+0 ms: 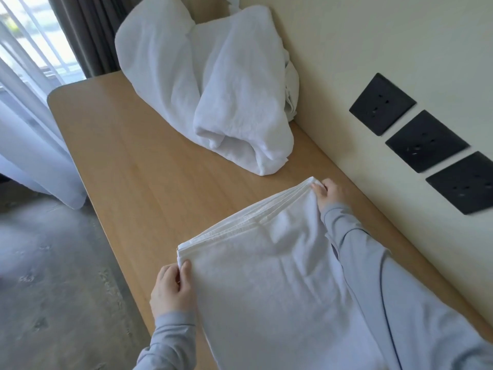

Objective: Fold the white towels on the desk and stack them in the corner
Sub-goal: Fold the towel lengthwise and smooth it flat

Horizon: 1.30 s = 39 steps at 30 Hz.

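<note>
A white towel point(266, 276), folded into several layers, lies on the near part of the wooden desk point(138, 169). My left hand point(173, 287) pinches its far left corner. My right hand point(329, 192) pinches its far right corner, close to the wall. The stacked hems run straight between the two hands. A heap of unfolded white towels point(208, 84) sits crumpled in the far corner of the desk, against the wall.
Three black wall sockets point(426, 141) are set in the cream wall on the right. The desk's left edge drops to a grey floor point(53, 289). Sheer white and dark grey curtains point(88, 30) hang at the far left by a window.
</note>
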Motion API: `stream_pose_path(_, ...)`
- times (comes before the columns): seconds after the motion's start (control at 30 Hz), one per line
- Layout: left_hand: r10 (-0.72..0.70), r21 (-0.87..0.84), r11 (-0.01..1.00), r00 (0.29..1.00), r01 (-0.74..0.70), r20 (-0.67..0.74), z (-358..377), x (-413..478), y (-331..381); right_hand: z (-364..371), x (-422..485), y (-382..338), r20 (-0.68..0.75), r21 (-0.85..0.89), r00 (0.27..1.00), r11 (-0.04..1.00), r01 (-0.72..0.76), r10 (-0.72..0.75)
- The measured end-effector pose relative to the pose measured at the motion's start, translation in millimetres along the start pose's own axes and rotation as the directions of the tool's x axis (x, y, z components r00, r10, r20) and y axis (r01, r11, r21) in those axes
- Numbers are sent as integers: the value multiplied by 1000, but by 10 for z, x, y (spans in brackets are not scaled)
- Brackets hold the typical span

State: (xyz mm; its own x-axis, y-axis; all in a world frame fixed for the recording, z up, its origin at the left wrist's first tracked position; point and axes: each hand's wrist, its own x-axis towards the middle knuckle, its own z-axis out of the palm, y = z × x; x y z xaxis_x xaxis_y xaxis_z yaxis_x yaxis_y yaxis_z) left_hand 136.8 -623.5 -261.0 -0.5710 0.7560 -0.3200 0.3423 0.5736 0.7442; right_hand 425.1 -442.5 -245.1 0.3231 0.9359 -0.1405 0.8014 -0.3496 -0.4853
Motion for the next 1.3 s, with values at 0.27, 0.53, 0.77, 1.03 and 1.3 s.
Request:
stream_pose_path(0.27,39,13,999,996,-40,78,-19,202,134,-61,-18,-5,69,-76,991,990,122,-117)
stream_pose_path(0.53,301,177,921,922,-347,244,-143,514,247,-105,-66,-13,85,-175,989,976,132,-119)
stream_pose_path(0.77,314,152,909,877,-388,364,-154,749,216,-8,-1,-97,46,-315,997,948,-37,54)
stream_pose_path(1.03,445,220,833,851,-508,278,-230,884,163,7,-163,-130,-63,-377,950,888,262,-306)
stream_pose_path(1.3,697,308,496,584,-812,416,171,588,488,-66,-311,-266,374,-453,754,603,657,-540)
